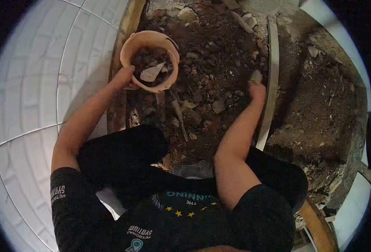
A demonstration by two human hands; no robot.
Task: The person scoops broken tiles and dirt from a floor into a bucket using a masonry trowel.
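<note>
The bucket (145, 40), its rim broken on the side away from the left hand, is the landmark here. The left hand (129, 77) is clamped on its near-left edge, part of the hand hidden by the wall. Inside the bucket lie dark soil and a pale, angular shard (151, 73).

Well to the right of the bucket, the right hand (257, 87) is down at the loose dirt (210, 82). A greyish lump (257, 76) shows at its fingers; blur makes it impossible to tell whether they are clamped on it or only touching. Just beyond this hand, farther right from the bucket, runs a long pale strip (273, 63).

Left of the bucket are white tiles (30, 75); a thin stick (179, 113) lies on the bucket's near side, toward the person's knees.
</note>
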